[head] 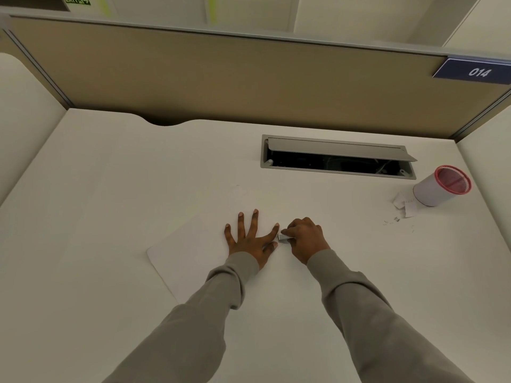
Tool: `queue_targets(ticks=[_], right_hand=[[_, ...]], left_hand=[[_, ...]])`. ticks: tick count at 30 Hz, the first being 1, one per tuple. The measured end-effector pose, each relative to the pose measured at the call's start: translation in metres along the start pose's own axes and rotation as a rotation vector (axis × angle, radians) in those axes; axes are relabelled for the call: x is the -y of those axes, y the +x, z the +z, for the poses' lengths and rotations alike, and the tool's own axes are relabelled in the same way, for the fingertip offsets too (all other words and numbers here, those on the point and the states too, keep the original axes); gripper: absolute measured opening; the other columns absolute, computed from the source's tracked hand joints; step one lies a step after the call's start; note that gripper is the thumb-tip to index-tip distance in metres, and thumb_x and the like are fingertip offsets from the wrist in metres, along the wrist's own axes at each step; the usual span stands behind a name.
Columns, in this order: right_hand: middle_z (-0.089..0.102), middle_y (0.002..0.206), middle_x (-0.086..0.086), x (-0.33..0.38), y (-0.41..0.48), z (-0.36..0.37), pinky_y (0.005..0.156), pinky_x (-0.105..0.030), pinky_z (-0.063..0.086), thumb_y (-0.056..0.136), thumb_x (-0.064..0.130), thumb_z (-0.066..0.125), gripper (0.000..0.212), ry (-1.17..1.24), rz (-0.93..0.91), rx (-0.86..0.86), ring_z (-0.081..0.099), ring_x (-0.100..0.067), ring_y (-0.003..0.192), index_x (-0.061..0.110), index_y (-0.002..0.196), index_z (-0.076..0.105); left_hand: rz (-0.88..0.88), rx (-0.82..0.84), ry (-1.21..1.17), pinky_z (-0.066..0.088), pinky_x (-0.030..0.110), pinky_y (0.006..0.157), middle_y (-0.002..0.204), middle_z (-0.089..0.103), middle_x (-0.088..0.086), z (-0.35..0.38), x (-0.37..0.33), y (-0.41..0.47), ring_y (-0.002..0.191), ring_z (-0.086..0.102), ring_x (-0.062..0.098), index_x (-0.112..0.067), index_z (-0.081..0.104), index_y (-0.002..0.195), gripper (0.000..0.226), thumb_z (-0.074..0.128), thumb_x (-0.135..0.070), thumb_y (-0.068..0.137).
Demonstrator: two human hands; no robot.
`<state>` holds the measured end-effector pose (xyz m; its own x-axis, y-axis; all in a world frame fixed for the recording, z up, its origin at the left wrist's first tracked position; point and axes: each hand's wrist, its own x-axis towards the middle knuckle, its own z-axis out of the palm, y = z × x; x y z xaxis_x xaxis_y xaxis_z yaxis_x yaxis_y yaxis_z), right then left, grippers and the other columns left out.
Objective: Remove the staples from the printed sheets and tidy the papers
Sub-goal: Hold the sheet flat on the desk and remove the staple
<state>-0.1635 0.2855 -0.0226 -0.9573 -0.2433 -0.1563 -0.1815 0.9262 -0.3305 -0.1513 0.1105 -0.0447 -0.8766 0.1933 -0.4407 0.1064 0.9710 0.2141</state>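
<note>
Five fingers [254, 222] of my left hand [249, 243] lie spread wide and straight, palm down, pressing flat on the stack of white paper sheets [188, 252]. The stack sits askew on the middle of the desk, just in front of me. My right hand [305, 236] is curled tight just beside the left. Its fingertips pinch a small silver metal tool [284, 237], whose tip rests at the stack's right edge, in the gap between my left forefinger and thumb. Whether it bites a staple there I cannot tell, as the paper is too washed out. Grey sleeves [359, 299] cover both my arms to the wrists.

Under it all is a plain white desk [110, 189]. Set into its far side is a grey cable tray [337, 157] with its flap raised over a dark slot. Well to the right stands a white cylindrical cup with a red mesh rim [439, 186]. Torn white paper scraps [405, 203] touch its base, and a few tiny loose staples [392, 221] are scattered near them. A tan fabric partition [221, 78] walls the back of the desk, bearing a blue plate numbered 014 [475, 71] at its right end. Beyond it, a green exit sign [77, 0] shows top left.
</note>
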Motion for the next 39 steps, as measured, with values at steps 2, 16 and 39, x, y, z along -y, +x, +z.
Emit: queue_targets(ticks=[2,16,39], right_hand=[[0.067,0.107,0.002,-0.002,0.002,0.000,0.083,-0.036,0.040,0.089,0.009,0.058,0.031,0.040,0.027,0.015,0.052,-0.026,0.106,0.026,0.109,0.074],[0.070,0.088,0.003,0.003,0.005,0.001,0.077,-0.035,0.035,0.071,-0.007,0.071,0.030,0.074,-0.052,-0.124,0.059,-0.028,0.091,0.020,0.082,0.078],[0.070,0.091,0.001,0.001,0.003,0.004,0.075,-0.035,0.036,0.075,-0.003,0.072,0.029,0.070,-0.020,-0.148,0.057,-0.031,0.094,0.019,0.093,0.079]], left_hand=[[0.001,0.000,-0.001,-0.014,0.067,0.113,0.161,-0.031,-0.004,0.000,0.000,0.000,0.145,-0.034,0.036,-0.066,-0.009,0.142,0.051,0.013,-0.069,0.096],[-0.003,0.012,0.005,-0.014,0.067,0.113,0.160,-0.032,-0.004,0.000,0.000,0.001,0.144,-0.034,0.036,-0.064,-0.011,0.143,0.053,0.014,-0.068,0.097],[0.001,0.027,0.015,-0.014,0.066,0.114,0.160,-0.034,-0.005,-0.003,-0.001,0.001,0.144,-0.034,0.035,-0.063,-0.012,0.144,0.055,0.015,-0.069,0.096]])
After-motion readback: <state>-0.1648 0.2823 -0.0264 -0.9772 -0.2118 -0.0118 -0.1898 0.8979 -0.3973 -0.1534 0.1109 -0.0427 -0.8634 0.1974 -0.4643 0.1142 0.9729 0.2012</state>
